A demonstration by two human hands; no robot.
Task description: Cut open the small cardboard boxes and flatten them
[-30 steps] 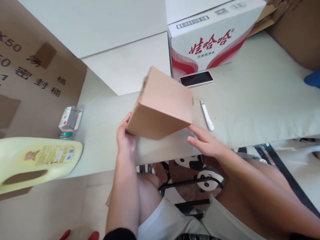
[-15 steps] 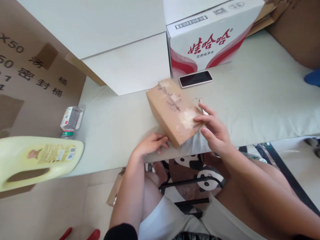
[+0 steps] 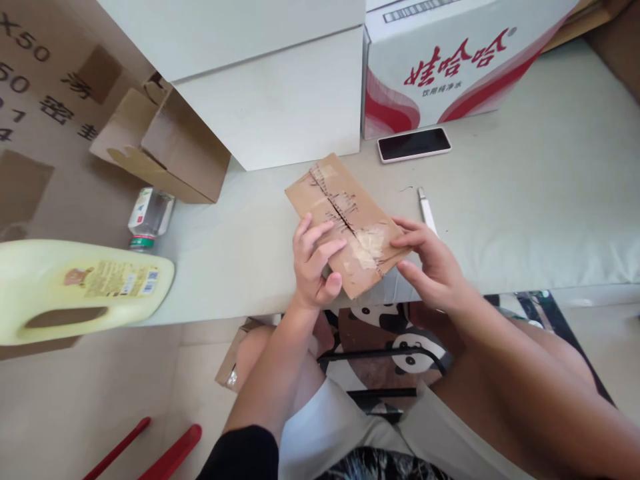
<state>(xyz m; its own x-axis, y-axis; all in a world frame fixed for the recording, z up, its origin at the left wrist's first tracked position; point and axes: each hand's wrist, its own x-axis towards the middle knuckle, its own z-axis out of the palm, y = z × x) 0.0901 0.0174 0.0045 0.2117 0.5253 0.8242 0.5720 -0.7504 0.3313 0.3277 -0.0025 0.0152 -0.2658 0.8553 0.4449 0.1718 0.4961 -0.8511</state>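
The small cardboard box (image 3: 345, 223) is grasped by the left hand (image 3: 313, 263) and right hand (image 3: 430, 263) on the counter (image 3: 525, 220); the torn tape seam should be kept upward and pressed evenly.

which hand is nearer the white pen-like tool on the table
Right. The right hand lies just below the white tool, nearly touching it; the left hand is across the cardboard box, farther off.

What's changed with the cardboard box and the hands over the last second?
The cardboard box came down from a raised tilt onto the table, torn taped seam up. The left hand moved from its left end onto the top; the right hand shifted to the right edge. The camera view shifted, too. The phone, white tool and yellow jug stayed put.
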